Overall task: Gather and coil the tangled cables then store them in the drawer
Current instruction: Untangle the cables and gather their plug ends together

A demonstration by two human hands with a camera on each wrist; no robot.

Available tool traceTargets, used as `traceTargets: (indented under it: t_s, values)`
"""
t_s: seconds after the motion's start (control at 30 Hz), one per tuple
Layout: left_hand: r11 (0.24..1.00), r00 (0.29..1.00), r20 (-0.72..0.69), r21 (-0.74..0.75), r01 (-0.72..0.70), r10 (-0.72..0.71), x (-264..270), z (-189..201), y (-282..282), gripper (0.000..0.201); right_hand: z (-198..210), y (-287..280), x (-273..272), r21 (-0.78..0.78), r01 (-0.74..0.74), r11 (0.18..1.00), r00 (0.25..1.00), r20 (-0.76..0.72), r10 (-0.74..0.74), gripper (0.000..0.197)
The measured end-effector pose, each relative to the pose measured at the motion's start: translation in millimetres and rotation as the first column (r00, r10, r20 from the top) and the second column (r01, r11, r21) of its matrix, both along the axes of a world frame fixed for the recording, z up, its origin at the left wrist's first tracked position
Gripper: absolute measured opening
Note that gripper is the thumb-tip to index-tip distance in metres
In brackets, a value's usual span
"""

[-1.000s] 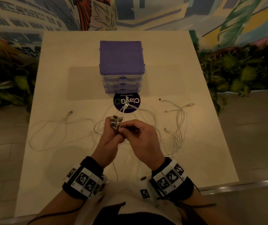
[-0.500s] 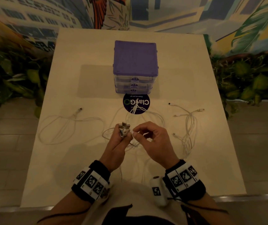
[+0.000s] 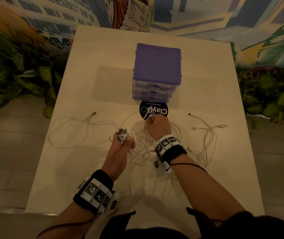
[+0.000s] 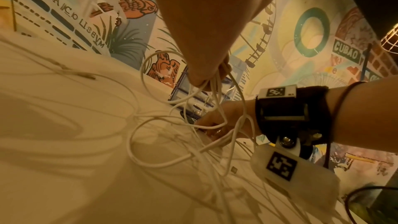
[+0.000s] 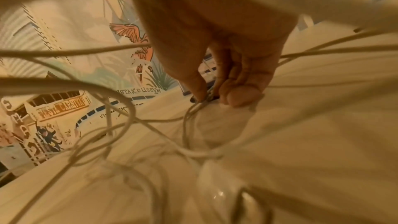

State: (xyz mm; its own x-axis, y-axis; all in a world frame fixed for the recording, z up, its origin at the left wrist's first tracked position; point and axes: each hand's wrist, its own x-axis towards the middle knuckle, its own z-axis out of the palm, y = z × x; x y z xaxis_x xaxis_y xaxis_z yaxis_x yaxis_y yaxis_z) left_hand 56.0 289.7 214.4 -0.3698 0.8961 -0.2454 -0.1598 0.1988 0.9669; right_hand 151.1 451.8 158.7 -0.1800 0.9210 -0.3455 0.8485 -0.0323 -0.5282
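White tangled cables (image 3: pixel 143 145) sprawl over the table's middle. My left hand (image 3: pixel 125 140) grips a bunch of USB plugs (image 3: pixel 122 133), and their cords hang from its fist (image 4: pixel 206 77) in the left wrist view. My right hand (image 3: pixel 156 124) reaches forward to the black round sticker (image 3: pixel 162 110), where thumb and fingers (image 5: pixel 239 94) pinch cable ends (image 5: pixel 206 99) on the tabletop. Just beyond stands the purple drawer unit (image 3: pixel 157 62), its three clear drawers (image 3: pixel 153 91) closed.
One loose cable loop (image 3: pixel 72 130) lies at the left of the table (image 3: pixel 103 80), and a bundled cable (image 3: pixel 208 137) with several connector ends lies at the right. Green plants (image 3: pixel 272 94) flank both table sides. A painted mural wall (image 3: pixel 189 16) rises behind.
My right hand left the left hand and reached forward to the cable ends on the black sticker. The left hand keeps holding the plugs.
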Motion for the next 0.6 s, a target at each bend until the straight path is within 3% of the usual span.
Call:
traceTargets:
  t_s: [0.17, 0.27, 0.37, 0.47, 0.6]
  values:
    - [0.999, 0.989, 0.142, 0.0, -0.038, 0.037, -7.7, -2.5, 1.8, 0.008, 5.2, -1.9, -2.2, 0.082, -0.017, 0.996, 1.0, 0.005, 0.017, 0.014]
    - [0.999, 0.969, 0.242, 0.017, -0.045, 0.04, -8.3, -2.3, 2.8, 0.009, 25.1, -9.4, 0.0, 0.313, 0.031, 0.949, 0.976, -0.215, 0.039, 0.003]
    - [0.999, 0.953, 0.303, 0.034, -0.034, 0.022, -7.7, -3.5, 3.5, 0.01, 47.4, -12.8, -3.5, 0.557, -0.026, 0.83, 0.879, -0.383, 0.285, 0.01]
    - [0.999, 0.945, 0.327, 0.033, -0.036, 0.023, -7.0, -6.4, 5.3, 0.01, 63.5, -11.6, -12.9, 0.666, -0.137, 0.733, 0.854, -0.295, 0.428, 0.011]
    - [1.0, 0.945, 0.326, 0.009, -0.027, 0.023, -8.0, -8.7, 6.1, 0.008, 79.7, -17.7, -25.4, 0.774, -0.1, 0.625, 0.903, -0.193, 0.384, 0.016]
